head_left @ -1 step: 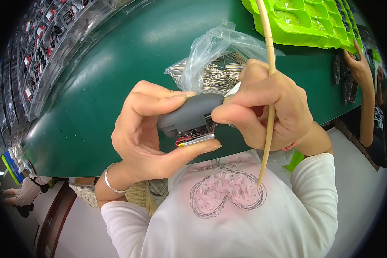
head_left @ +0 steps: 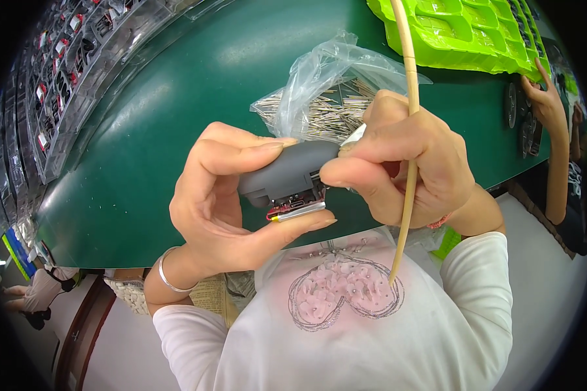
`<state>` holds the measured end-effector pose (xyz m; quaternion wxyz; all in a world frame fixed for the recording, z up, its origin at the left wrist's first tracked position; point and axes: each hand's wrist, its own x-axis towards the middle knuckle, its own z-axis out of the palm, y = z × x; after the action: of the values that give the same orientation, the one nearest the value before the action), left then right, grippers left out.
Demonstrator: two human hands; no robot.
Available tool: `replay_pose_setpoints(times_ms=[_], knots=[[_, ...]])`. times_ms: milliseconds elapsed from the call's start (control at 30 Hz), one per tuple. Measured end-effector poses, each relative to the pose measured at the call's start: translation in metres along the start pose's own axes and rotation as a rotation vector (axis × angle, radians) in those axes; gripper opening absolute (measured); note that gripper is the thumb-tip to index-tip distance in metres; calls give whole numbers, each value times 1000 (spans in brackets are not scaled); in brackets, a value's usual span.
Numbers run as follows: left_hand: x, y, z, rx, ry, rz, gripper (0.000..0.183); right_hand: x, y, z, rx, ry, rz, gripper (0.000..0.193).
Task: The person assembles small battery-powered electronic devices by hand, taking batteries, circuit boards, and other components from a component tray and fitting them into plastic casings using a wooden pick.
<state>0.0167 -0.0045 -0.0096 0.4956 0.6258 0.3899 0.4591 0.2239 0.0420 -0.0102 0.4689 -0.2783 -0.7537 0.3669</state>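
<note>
My left hand point(head_left: 218, 195) grips a dark grey, rounded plastic housing point(head_left: 287, 171), fingers above and thumb beneath. Its lower side is open, showing a small circuit board point(head_left: 295, 199) and a silver, flat piece point(head_left: 300, 212) by my thumb. At the housing's right end, my right hand point(head_left: 411, 159) pinches a thin metal pin point(head_left: 316, 175), mostly hidden by the fingertips. A long pale wooden stick point(head_left: 407, 78) runs across the right hand and appears tucked between its fingers. Something white point(head_left: 353, 137) shows beside the right fingers. Just beyond lies a clear plastic bag point(head_left: 319, 72) of metal pins point(head_left: 329, 117).
The green table point(head_left: 143, 176) carries racks of clear trays point(head_left: 78, 120) with dark and red parts at left. At the far right is a bright green compartment tray point(head_left: 463, 39), touched by another person's hand point(head_left: 546, 98). Dark parts point(head_left: 512, 104) lie near that hand.
</note>
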Motion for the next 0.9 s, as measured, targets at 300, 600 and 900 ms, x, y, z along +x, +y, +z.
replay_pose_setpoints(times_ms=[300,600,900], knots=[[1,-2,-3,-61,48,-45,67,5,10,-12,-23,-125,-31,57],[4,0,-14,-121,82,-53,67,21,-16,-21,135,5,329,54],[3,4,-19,-142,87,-63,65,15,4,-24,904,29,493,35]])
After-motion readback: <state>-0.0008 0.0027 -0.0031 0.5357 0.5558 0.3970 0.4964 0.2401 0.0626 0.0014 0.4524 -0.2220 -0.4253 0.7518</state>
